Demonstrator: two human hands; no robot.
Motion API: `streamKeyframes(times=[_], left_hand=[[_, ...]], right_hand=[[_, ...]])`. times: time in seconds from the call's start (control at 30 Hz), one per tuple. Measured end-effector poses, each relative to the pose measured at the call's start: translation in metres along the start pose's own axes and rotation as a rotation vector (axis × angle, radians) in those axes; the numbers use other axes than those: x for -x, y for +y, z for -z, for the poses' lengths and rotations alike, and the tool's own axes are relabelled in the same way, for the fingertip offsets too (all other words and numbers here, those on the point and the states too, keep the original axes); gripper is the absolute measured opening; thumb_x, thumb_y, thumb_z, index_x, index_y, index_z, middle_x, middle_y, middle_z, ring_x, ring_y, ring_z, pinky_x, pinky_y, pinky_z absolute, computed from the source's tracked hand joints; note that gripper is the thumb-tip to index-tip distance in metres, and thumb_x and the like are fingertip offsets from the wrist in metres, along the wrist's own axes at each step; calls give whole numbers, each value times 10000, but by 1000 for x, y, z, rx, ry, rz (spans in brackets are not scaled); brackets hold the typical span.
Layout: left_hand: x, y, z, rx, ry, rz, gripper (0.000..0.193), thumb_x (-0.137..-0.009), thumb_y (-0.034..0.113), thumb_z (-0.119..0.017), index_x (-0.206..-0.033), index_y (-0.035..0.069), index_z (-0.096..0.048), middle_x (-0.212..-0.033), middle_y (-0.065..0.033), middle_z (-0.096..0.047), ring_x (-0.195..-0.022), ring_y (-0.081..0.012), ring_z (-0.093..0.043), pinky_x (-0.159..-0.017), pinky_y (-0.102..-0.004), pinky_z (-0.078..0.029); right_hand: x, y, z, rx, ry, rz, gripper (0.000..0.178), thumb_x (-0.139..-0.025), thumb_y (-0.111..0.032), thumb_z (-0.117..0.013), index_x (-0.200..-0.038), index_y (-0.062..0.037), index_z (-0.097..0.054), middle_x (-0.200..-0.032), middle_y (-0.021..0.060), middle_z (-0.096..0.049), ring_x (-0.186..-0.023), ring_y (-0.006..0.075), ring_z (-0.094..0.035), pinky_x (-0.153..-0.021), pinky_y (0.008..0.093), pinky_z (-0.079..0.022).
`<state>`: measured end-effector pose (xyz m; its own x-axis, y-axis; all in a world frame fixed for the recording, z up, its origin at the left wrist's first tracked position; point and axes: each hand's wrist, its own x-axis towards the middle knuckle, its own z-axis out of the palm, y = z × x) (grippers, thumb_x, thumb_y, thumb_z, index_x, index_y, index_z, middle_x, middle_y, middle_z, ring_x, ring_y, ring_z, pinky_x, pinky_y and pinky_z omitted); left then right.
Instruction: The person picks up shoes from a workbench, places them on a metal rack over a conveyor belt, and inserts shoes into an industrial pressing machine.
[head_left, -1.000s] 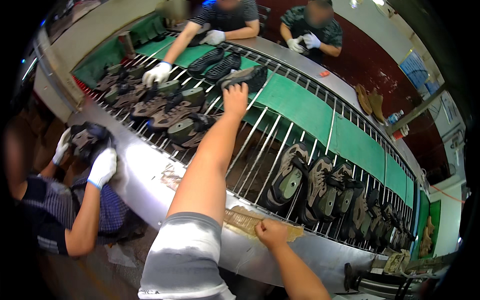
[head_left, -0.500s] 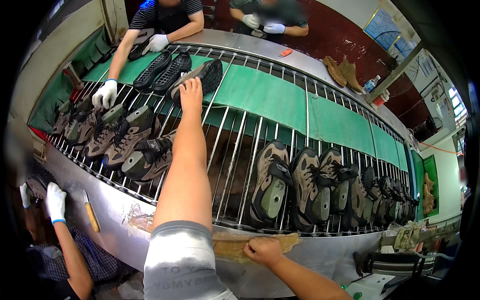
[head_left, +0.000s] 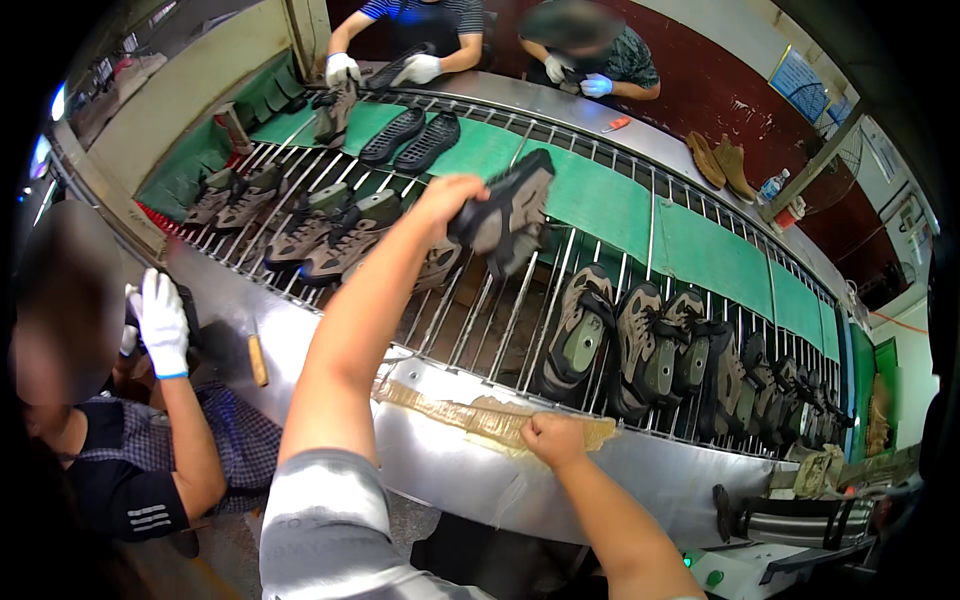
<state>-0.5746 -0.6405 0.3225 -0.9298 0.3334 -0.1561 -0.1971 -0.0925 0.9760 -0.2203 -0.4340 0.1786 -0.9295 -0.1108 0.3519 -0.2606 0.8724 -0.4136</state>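
My left hand (head_left: 450, 205), arm stretched over the rack, grips a grey-brown and black shoe (head_left: 512, 215). The shoe is tilted above the rods, its black sole turned up and away from me. My right hand (head_left: 556, 438) is a closed fist against the taped brown strip (head_left: 470, 418) on the near table edge, with nothing showing in it. Left of the held shoe, several similar shoes (head_left: 345, 238) lie on the rods. To the right runs another row, beginning with a shoe (head_left: 578, 340) that has a green last in it.
Two black soles (head_left: 410, 140) lie on the green sheet (head_left: 600, 205) across the metal-rod rack. Across it, a gloved co-worker (head_left: 420, 68) handles a shoe; another (head_left: 590, 75) works beside. A co-worker (head_left: 165, 320) sits at near left, by a wooden-handled knife (head_left: 257, 358). Brown boots (head_left: 725, 165) stand far right.
My left hand has lifted the shoe off the green sheet and tilted it. The far co-worker now raises a shoe from the rack. The whole view has shifted; my right fist stays at the edge.
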Motion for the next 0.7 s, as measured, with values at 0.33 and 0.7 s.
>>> streamKeyframes(times=[0.33,0.7], left_hand=[[387,-147,-128,1269,-217,224,813,-694,368,-564,-1393,-8,-388,-1370,-224,-479,-1230,-356,-505,-1060,-444,-401],[491,-108,-270,1329,-1192,779,862,-752,448,-642,-1425,1,-339,-1366,-285,-437,-1180,-497,-493,-916,-571,-478]], right_hand=[[73,53,-42,-822,-149,-153,308,-871,-264,-587,-1122,-88,-611,-1132,123,-600,-1040,275,-579,-914,375,-474],[182,-133,255,-2110,313,109,835,-825,-455,-683,-1440,-28,-312,-1459,179,-356,-1301,331,-415,-1092,461,-343]])
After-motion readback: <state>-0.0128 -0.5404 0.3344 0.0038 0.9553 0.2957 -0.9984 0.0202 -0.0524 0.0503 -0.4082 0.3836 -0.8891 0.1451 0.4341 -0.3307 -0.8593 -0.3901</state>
